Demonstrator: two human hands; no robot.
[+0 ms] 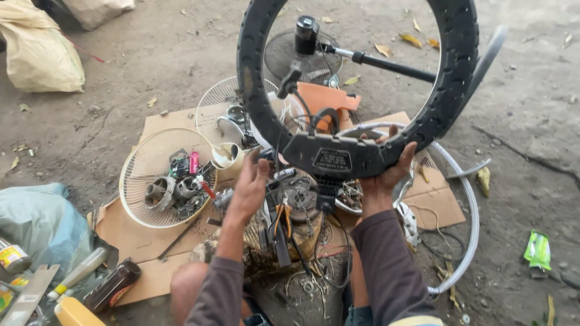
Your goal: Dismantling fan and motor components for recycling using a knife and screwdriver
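A large black ring-shaped lamp frame (pixel 254 90) is held upright in front of me, with a flat black base plate (pixel 332 158) at its bottom. My right hand (pixel 389 172) grips the ring's lower right edge beside that plate. My left hand (pixel 251 187) is raised with fingers spread just left of the plate, close to the ring's lower left, holding nothing that I can see. Black wires hang from the base down toward orange-handled pliers (pixel 281 218) on the pile below.
A cream fan grille (pixel 136 178) holds several small parts. A second grille (pixel 214 105), a fan base with pole (pixel 308 36), an orange cloth (pixel 326 96) and a white hose (pixel 468 205) lie on cardboard (pixel 133 241). Sacks (pixel 39 51) sit far left; bottles (pixel 112 284) near left.
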